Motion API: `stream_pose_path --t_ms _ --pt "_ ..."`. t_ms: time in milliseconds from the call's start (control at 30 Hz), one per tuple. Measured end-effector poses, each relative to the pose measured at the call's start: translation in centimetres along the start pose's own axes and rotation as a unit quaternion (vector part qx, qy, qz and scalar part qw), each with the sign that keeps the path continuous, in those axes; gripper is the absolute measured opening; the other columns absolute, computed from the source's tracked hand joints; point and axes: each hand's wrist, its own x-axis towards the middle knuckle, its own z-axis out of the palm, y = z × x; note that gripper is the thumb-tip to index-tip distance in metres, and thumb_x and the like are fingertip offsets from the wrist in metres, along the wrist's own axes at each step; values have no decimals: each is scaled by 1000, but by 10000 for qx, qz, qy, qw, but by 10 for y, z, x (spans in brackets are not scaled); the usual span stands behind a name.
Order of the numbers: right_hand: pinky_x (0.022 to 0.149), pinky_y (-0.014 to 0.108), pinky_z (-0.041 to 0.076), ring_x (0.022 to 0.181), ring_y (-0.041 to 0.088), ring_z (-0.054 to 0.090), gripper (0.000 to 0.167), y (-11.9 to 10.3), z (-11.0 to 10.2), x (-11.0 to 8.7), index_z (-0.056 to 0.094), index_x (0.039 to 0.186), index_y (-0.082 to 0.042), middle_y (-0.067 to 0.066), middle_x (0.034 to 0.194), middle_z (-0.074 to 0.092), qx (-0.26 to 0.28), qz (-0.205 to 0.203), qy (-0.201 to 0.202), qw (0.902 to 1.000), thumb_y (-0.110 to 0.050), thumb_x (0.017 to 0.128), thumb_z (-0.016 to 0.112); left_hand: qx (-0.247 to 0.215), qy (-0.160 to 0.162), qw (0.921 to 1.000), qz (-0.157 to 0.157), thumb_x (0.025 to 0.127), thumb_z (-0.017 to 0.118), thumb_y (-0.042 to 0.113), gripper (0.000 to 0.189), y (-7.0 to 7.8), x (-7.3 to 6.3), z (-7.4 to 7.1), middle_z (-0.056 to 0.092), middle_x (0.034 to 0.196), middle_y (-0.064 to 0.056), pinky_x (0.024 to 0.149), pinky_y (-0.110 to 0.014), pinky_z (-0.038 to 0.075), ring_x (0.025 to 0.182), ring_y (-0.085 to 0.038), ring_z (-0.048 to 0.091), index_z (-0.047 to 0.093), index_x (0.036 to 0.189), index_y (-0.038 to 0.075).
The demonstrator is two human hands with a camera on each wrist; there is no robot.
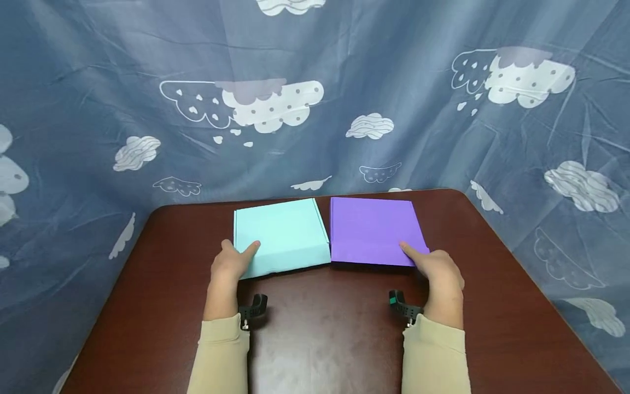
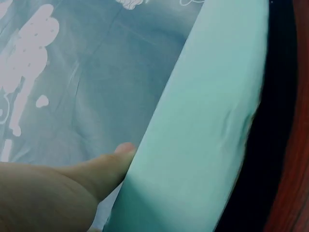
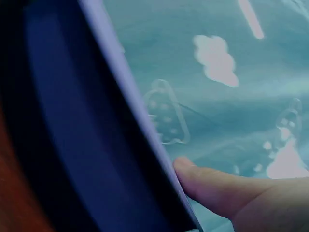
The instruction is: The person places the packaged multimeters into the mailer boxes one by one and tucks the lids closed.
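A flat mint-green cardboard box lies near the table's far edge, slightly angled. Its front face fills the middle of the left wrist view, with a small crease by the lower edge. My left hand grips its near left corner, the thumb on top. Beside it on the right is a flat purple box, held by my right hand at the near right corner, thumb on the lid. The right wrist view shows this box's shadowed front. Fingers under or behind both boxes are mostly hidden.
Both boxes rest on a dark red-brown table with rounded far corners. Behind and around it hangs a blue curtain printed with white clouds. A narrow wedge of table shows between the boxes at the back; they nearly meet in front.
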Motion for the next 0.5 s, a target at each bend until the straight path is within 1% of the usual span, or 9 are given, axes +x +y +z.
stream_pose_path --t_ms 100,133,233,267,333,367,433,467,500 --pt "89 57 51 112 50 56 109 -4 -9 18 24 150 20 40 141 40 506 -533 -40 9973 -72 95 47 18 44 9998 183 100 54 58 98 8 20 -1 43 141 -43 95 -62 45 119 -58 52 14 156 -12" --pt "95 59 49 118 52 53 106 -6 -11 23 20 152 19 41 146 35 734 -719 -5 9947 -68 98 47 59 26 9996 258 101 54 56 96 11 25 -3 47 135 -43 92 -61 47 113 -56 56 16 155 -14" --pt "109 60 37 135 52 42 93 -6 -12 35 16 158 11 38 156 26 1415 -1158 507 9818 -58 102 47 170 -171 9981 564 104 51 50 89 26 35 -10 60 116 -38 90 -58 48 101 -49 63 18 154 -15" --pt "108 58 38 133 49 46 87 -6 -12 39 21 159 7 36 153 35 1546 -1275 795 9765 -54 103 48 133 -233 9971 707 105 50 48 85 30 36 -13 61 117 -36 91 -59 48 102 -47 63 19 154 -14" --pt "103 49 45 120 39 59 73 -4 -11 45 32 158 0 30 135 56 1872 -1428 1351 9625 -45 104 51 -70 -359 9940 1033 106 47 48 81 41 36 -20 60 124 -33 96 -60 45 109 -46 62 20 156 -10" --pt "95 42 50 106 32 66 66 -4 -10 48 39 156 -3 25 119 65 2087 -1478 1594 9535 -40 104 53 -209 -399 9922 1164 106 45 49 80 46 35 -23 57 132 -33 99 -61 43 117 -47 58 20 157 -7" --pt "74 28 55 77 17 67 54 -5 -11 51 50 153 -9 12 88 70 2714 -1481 1867 9325 -31 103 57 -568 -335 9885 1364 106 42 51 76 53 32 -30 42 150 -30 105 -64 37 131 -48 47 22 159 1" --pt "63 23 53 65 11 64 50 -6 -11 52 55 149 -10 5 75 67 3084 -1477 1975 9187 -26 102 59 -785 -268 9863 1424 106 42 52 74 57 30 -33 34 157 -28 106 -65 36 136 -47 43 24 159 4" --pt "57 20 52 59 6 61 47 -9 -12 52 58 146 -9 -1 69 64 3499 -1514 2053 9014 -22 101 61 -1000 -171 9841 1461 106 41 51 72 59 28 -36 32 159 -26 107 -65 35 138 -47 41 25 159 6"
